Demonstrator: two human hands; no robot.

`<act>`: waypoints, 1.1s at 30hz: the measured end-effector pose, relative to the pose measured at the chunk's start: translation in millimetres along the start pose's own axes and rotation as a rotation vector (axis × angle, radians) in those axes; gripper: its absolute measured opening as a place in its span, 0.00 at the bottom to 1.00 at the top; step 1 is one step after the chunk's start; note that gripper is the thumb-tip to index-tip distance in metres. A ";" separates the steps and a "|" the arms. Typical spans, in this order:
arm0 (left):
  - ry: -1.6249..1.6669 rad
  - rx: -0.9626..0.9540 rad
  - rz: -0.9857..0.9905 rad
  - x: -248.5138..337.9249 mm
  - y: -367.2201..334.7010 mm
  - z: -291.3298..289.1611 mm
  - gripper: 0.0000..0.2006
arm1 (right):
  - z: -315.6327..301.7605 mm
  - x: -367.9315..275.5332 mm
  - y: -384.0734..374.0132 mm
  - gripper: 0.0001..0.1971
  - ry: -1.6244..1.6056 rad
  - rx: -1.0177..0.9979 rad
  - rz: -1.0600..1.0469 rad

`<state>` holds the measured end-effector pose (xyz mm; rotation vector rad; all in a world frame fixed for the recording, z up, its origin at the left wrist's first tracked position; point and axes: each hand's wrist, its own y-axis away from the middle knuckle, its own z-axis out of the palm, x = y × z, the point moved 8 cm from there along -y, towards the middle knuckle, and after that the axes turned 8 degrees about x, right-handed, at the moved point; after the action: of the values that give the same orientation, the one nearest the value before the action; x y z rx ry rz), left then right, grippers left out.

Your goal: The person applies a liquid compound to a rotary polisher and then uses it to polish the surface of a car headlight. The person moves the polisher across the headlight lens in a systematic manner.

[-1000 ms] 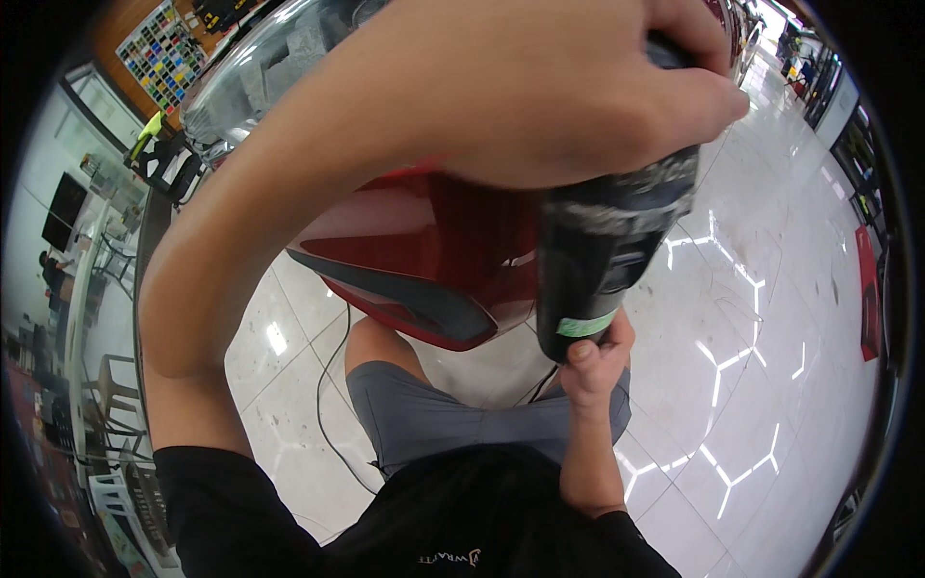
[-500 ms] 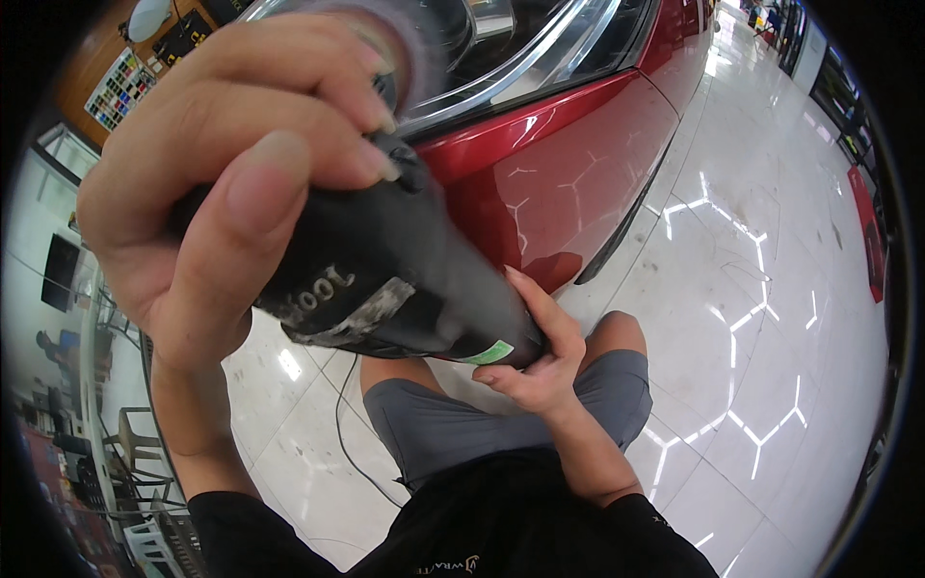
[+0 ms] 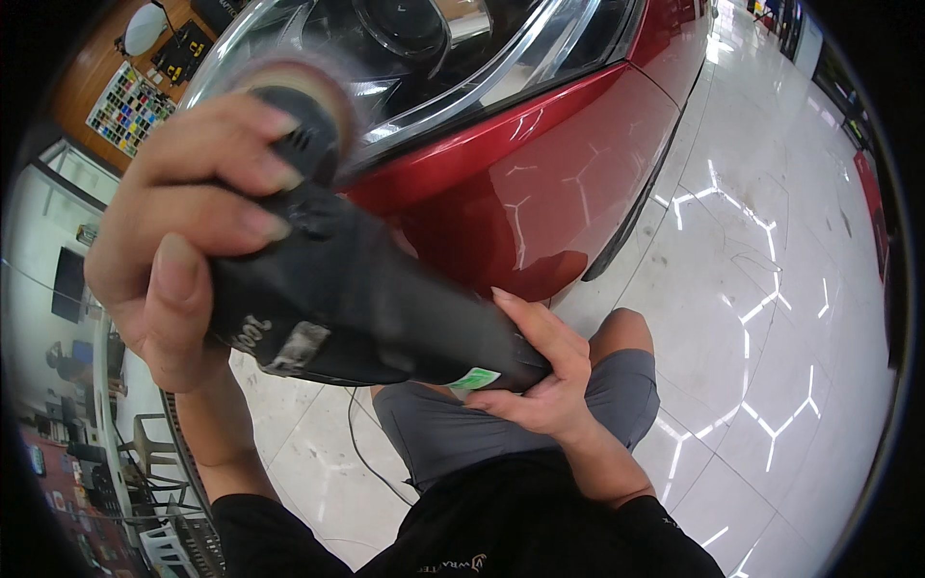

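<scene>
The left grip [image 3: 169,260] curls partly open around the front of the black polisher [image 3: 385,303]; the right grip [image 3: 544,371] clasps its rear; the blurred pad [image 3: 334,91], over the headlight [image 3: 482,82], sits farther left than a second ago

Bright, cool white light fills a workshop, its hexagonal lines mirrored across the glossy pale floor [image 3: 713,405] at right and, more faintly, in the red car panel [image 3: 549,183]. Glare whitens the floor at far right; highlights streak the headlight [image 3: 424,53]. Motion blur smears the round pad [image 3: 301,77] at far left and softens the left hand [image 3: 173,217]. Fisheye distortion bends the room toward a black rim, while the near black shirt [image 3: 482,525] loses detail.
</scene>
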<state>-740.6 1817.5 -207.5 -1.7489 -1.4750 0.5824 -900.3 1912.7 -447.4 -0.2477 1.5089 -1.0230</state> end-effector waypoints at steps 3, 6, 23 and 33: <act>0.018 0.006 0.036 3.1 4.9 -3.2 0.16 | 0.0 -1.2 -2.6 0.45 0.013 -0.023 0.008; 0.002 -0.014 0.015 -2.2 -10.8 6.6 0.17 | -12.1 8.5 0.6 0.46 -0.033 0.006 0.066; -0.161 -0.038 -0.429 -29.4 -146.7 92.2 0.17 | -64.4 -11.5 -8.8 0.40 -0.279 0.226 0.344; -0.535 -0.002 0.132 -31.3 -153.6 36.7 0.13 | -21.0 -86.8 -29.7 0.42 -0.043 0.186 0.367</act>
<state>-870.3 1803.4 -113.2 -1.7825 -1.7134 1.1884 -909.6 1963.3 -368.6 0.1350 1.3476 -0.8484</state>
